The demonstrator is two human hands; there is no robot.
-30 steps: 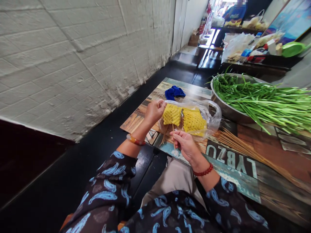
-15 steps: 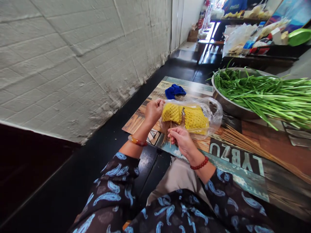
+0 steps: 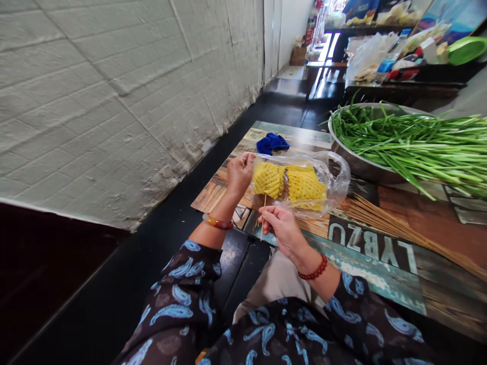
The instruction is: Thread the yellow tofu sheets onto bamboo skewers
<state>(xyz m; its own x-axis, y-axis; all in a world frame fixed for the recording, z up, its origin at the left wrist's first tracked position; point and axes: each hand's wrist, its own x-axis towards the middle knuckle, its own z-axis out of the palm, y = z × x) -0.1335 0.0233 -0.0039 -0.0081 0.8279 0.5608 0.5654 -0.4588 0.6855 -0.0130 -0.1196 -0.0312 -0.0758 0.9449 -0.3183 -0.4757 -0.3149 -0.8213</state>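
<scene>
My left hand [image 3: 239, 176] pinches the near-left edge of a clear plastic bag [image 3: 335, 175]. Inside the bag lie two yellow, cross-scored food pieces, the left piece [image 3: 267, 179] and the right piece [image 3: 305, 187]. A thin bamboo skewer [image 3: 262, 231] is held between the fingertips of my right hand [image 3: 283, 228], close below the left piece. Its upper end points at that piece; whether the tip is in it I cannot tell. More skewer ends show partly behind my right fingers.
A loose bundle of skewers [image 3: 403, 228] lies on the wood-patterned table [image 3: 375, 281] to the right. Behind it stands a metal bowl [image 3: 353, 157] heaped with long green chives [image 3: 403, 142]. A blue cloth [image 3: 273, 143] rests beyond the bag. The textured wall [image 3: 152, 91] runs along the left.
My right hand has drawn slightly down toward me with the skewer, whose lower end now hangs nearer the table edge. My left hand keeps its hold on the bag.
</scene>
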